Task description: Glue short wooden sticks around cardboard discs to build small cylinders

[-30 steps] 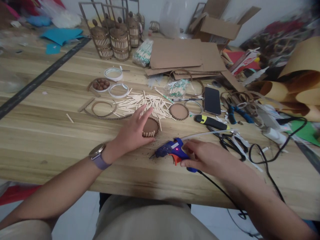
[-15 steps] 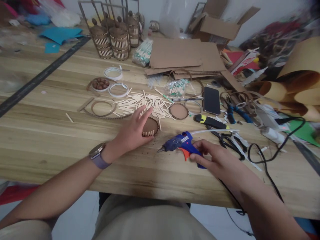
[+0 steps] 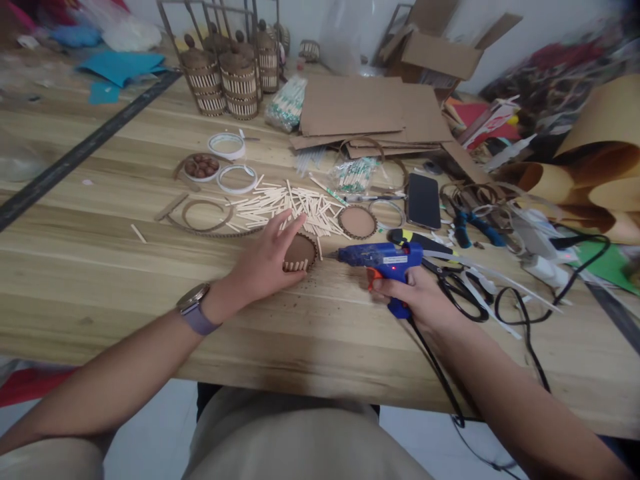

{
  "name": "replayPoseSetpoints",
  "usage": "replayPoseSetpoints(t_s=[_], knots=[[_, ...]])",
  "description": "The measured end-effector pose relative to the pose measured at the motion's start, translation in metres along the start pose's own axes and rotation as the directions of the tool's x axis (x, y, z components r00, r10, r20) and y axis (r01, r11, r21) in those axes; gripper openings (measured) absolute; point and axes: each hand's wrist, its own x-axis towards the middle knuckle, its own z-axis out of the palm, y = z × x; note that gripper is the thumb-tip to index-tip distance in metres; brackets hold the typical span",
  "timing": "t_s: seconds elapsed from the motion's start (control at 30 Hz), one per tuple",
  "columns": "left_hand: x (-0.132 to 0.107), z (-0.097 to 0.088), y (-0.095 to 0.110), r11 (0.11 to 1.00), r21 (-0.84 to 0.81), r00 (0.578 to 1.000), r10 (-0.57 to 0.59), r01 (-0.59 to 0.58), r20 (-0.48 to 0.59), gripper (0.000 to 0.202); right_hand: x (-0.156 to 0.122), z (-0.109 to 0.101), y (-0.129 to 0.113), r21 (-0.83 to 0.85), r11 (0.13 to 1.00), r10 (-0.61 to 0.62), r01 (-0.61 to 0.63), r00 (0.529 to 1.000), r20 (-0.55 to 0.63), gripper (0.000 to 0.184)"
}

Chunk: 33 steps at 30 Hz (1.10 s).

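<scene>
My left hand (image 3: pixel 257 265) curves around a round brown cardboard base (image 3: pixel 302 249) with a notched rim, thumb at its near edge and fingers on the far side. Short pale sticks (image 3: pixel 296 265) stand in a row along the base's near rim. My right hand (image 3: pixel 427 297) is wrapped round the handle of a blue hot glue gun (image 3: pixel 383 255), thumb by its orange trigger. The gun lies roughly level, its nozzle pointing left close to the base's right edge; whether it touches is unclear. A clear glue stick (image 3: pixel 480 263) extends from its back.
Loose pale sticks (image 3: pixel 283 203) are heaped just beyond the base. A second round base (image 3: pixel 358 222), a phone (image 3: pixel 423 200), a utility knife (image 3: pixel 400 237) and black scissors (image 3: pixel 463 300) lie to the right. The gun's black cord (image 3: pixel 435 363) hangs over the table's front edge. Finished lanterns (image 3: pixel 239 83) stand behind.
My right hand has raised and levelled the glue gun, bringing its nozzle up to the base's right side. My left hand and the base have stayed in place.
</scene>
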Motion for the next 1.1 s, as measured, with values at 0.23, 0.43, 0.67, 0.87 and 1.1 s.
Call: replayPoseSetpoints(t_s=[0.23,0.43,0.67,0.87,1.1], knots=[[0.0,0.0,0.001,1.0,0.014,1.0,0.007,-0.007,-0.003,0.097,0.006,0.0,0.005,-0.121,0.992,-0.019,0.03,0.996,0.09,0.033],[0.001,0.0,0.001,1.0,0.007,1.0,0.001,-0.001,0.011,0.097,0.0,0.007,-0.001,-0.395,0.897,-0.152,0.2,0.977,0.15,0.026],[0.001,-0.001,0.001,1.0,0.003,1.0,0.008,-0.008,0.011,0.098,-0.002,0.012,0.003,-0.45,0.866,-0.185,0.219,0.976,0.118,0.029],[0.001,-0.001,0.001,1.0,-0.002,1.0,-0.001,0.001,0.008,0.096,-0.002,0.015,0.005,-0.531,0.816,-0.196,0.229,0.973,0.119,0.03],[0.001,0.0,0.0,1.0,-0.026,1.0,0.011,-0.011,-0.008,0.093,-0.002,0.017,0.009,-0.569,0.769,-0.264,0.292,0.955,0.133,0.026]])
